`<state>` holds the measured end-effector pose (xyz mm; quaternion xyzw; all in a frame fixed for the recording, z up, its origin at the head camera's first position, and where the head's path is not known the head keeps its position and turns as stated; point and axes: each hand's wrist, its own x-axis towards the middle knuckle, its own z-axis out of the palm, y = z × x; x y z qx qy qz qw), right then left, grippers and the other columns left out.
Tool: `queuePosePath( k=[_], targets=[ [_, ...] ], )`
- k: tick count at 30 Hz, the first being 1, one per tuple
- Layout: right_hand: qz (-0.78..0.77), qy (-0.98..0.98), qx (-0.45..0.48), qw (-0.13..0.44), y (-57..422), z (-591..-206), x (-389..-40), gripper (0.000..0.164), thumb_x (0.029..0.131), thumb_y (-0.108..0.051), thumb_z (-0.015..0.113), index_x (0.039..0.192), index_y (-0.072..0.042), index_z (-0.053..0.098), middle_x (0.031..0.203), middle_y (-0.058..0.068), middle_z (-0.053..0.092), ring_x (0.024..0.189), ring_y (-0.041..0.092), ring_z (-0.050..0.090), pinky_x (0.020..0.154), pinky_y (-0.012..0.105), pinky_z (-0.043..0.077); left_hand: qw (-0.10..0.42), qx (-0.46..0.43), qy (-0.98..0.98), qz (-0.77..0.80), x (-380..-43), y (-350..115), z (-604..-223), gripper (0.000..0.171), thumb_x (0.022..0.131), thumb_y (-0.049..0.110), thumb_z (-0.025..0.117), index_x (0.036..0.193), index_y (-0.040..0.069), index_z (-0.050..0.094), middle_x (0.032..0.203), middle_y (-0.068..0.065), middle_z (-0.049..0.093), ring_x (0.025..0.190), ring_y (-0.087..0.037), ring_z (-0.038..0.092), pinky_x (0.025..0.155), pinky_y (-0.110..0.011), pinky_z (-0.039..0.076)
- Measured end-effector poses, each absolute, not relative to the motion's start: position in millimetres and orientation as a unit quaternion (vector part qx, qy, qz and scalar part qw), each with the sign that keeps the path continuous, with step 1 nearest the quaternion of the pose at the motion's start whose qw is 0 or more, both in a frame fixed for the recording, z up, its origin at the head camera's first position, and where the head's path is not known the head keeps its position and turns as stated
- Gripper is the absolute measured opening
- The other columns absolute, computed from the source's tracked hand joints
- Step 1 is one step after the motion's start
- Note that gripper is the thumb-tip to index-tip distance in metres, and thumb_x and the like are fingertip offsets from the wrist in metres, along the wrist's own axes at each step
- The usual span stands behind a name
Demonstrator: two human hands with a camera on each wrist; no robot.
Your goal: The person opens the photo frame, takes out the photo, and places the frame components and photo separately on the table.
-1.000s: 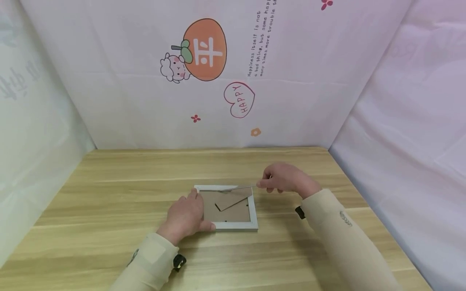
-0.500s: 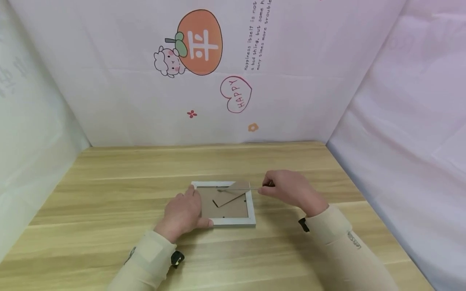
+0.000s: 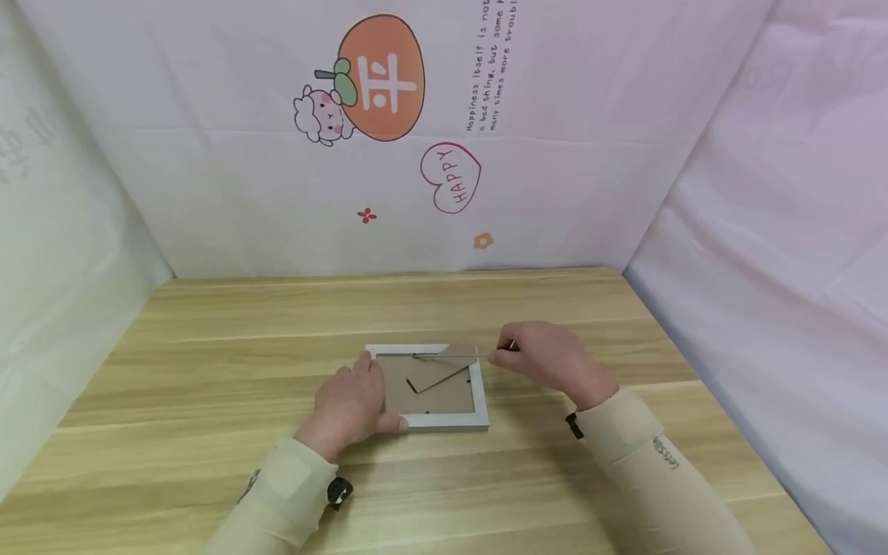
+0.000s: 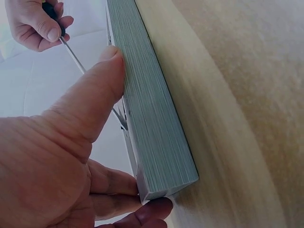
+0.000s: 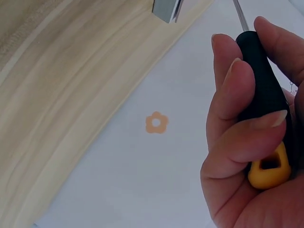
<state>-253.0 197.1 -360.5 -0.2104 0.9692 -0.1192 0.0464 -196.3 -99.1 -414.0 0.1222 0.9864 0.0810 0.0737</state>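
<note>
"Silver-grey rectangular picture frame (image 3: 447, 422), lying back side up on the pale wood-grain table (image 3: 444, 486). How is it held?"

"By the left hand (image 3: 347, 405), at its left end: thumb on the near rail, fingers at the far-left corner, clamped on the frame between them."

"And the right hand (image 3: 555, 354)?"

"Fingers wrapped firmly round the screwdriver with the dark green and yellow handle (image 5: 266, 90). Its thin metal shaft runs low across the brown board stand leg (image 3: 447, 370), and its tip is at the small dark tab (image 3: 415, 355) on the far edge."

"Under the tab or merely against it?"

"I can't tell; it's too small. That's my main worry. If the tip only rests on top, a push could make it skid and gouge the flat brown backing board (image 3: 444, 402), or shoot off towards the left fingers, which are near its line."

"What else might go wrong?"

"The stand leg slants over the far-right corner, right beneath the shaft. Levering against it could crease the board or strain its joint. And too hard a pry might snap the tab."

"Could the frame slide?"

"Possibly. Only the left end is gripped, so a sideways shove at the far edge might swing the right end round. A firm hold and small, slow pressure seem wisest."
</note>
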Motion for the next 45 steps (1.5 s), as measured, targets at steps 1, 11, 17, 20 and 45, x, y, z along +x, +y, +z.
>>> queuePosePath(
  k=[1, 11, 17, 20, 45],
  targets=[
    [-0.117, 0.969, -0.212, 0.045, 197, -359, -254, 0.023, 0.088, -0.047, 0.062, 0.093, -0.025, 0.070, 0.086, -0.014, 0.066, 0.075, 0.004, 0.057, 0.069, 0.035, 0.051, 0.074, 0.123, 0.986, 0.081, -196, -99, -414, 0.108, 0.068, 0.067, 0.074, 0.137, -0.011, 0.045, 0.151, -0.030, 0.034, 0.108, -0.046, 0.055, 0.077, -0.051, 0.054],
    [-0.088, 0.968, -0.225, 0.066, 190, -342, -269, 0.023, 0.087, -0.047, 0.064, 0.085, -0.025, 0.070, 0.077, -0.012, 0.064, 0.067, 0.009, 0.054, 0.060, 0.033, 0.046, 0.076, 0.122, 0.986, 0.082, -196, -98, -411, 0.108, 0.069, 0.066, 0.075, 0.138, -0.011, 0.044, 0.151, -0.030, 0.034, 0.111, -0.047, 0.054, 0.082, -0.052, 0.053],
    [-0.070, 0.966, -0.216, 0.128, 185, -327, -282, 0.024, 0.089, -0.048, 0.063, 0.084, -0.025, 0.069, 0.078, -0.009, 0.064, 0.070, 0.012, 0.055, 0.062, 0.034, 0.046, 0.077, 0.120, 0.986, 0.081, -196, -98, -412, 0.108, 0.069, 0.067, 0.074, 0.138, -0.011, 0.045, 0.152, -0.030, 0.033, 0.112, -0.047, 0.054, 0.083, -0.052, 0.053],
    [-0.079, 0.962, -0.209, 0.158, 184, -322, -288, 0.024, 0.089, -0.047, 0.063, 0.086, -0.024, 0.069, 0.080, -0.007, 0.066, 0.073, 0.012, 0.059, 0.064, 0.035, 0.049, 0.081, 0.118, 0.986, 0.082, -196, -98, -412, 0.108, 0.069, 0.067, 0.074, 0.138, -0.011, 0.044, 0.152, -0.029, 0.033, 0.112, -0.047, 0.053, 0.082, -0.052, 0.053],
    [-0.131, 0.939, -0.200, 0.248, 179, -311, -322, 0.031, 0.089, -0.042, 0.066, 0.085, -0.012, 0.069, 0.081, 0.003, 0.068, 0.063, 0.018, 0.056, 0.066, 0.038, 0.051, 0.078, 0.114, 0.987, 0.080, -197, -101, -412, 0.109, 0.067, 0.068, 0.074, 0.137, -0.010, 0.046, 0.152, -0.029, 0.033, 0.114, -0.045, 0.053, 0.080, -0.052, 0.053]
  ],
)
